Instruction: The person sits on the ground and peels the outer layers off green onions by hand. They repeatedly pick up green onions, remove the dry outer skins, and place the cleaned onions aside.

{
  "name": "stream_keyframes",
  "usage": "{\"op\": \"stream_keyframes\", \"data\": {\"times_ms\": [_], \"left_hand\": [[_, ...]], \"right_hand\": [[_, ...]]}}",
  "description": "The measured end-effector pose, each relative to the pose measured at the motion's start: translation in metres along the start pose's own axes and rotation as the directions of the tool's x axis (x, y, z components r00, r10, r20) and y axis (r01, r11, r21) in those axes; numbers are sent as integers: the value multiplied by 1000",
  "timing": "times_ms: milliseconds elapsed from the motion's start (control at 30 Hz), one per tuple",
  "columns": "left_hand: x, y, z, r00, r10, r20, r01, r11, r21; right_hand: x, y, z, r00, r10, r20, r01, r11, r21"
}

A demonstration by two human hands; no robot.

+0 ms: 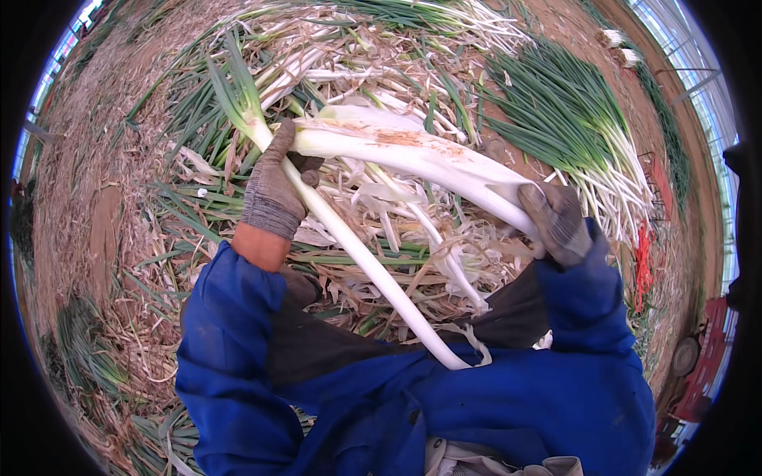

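Note:
My gloved left hand [280, 178] grips a long green onion [369, 256] just below its green leaves; its white shaft slants down to my blue jacket. A wide, pale outer layer with brown stains, a peeled sheath [405, 146], stretches from beside my left hand to my right. My gloved right hand [556, 220] is closed around the far end of this sheath. Under both hands lie peeled skins and leaves [381, 214] on the ground. How the sheath joins the onion at my left hand is partly hidden by the fingers.
Cleaned green onions [565, 119] lie in a large pile at the right, beside red twine [643, 268] and a red crate [658, 184]. More onions [428, 15] lie ahead. Two bundles [619, 47] are at the far right. A red vehicle or cart [702, 363] stands at the right rim.

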State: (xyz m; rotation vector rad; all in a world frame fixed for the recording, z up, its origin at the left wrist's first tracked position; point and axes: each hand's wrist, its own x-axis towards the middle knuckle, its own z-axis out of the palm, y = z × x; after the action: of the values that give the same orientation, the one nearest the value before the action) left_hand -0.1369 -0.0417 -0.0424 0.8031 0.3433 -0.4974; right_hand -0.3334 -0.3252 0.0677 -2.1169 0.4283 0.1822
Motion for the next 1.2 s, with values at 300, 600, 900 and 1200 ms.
{"op": "stream_keyframes", "data": {"times_ms": [300,600,900,1200], "left_hand": [[41,-31,-32,980,-164,-110,175,979,108],[63,-15,-28,992,-86,-93,84,996,-27],[44,-115,-3,949,-306,-73,314,934,170],[-9,-122,14,961,-271,48,257,946,200]], "right_hand": [[16,107,-21,915,136,-379,276,473,837],[-158,373,-218,341,518,-784,61,820,569],[-69,229,-131,843,-121,-524,85,992,-91],[84,55,77,914,-166,371,312,871,-378]]}}
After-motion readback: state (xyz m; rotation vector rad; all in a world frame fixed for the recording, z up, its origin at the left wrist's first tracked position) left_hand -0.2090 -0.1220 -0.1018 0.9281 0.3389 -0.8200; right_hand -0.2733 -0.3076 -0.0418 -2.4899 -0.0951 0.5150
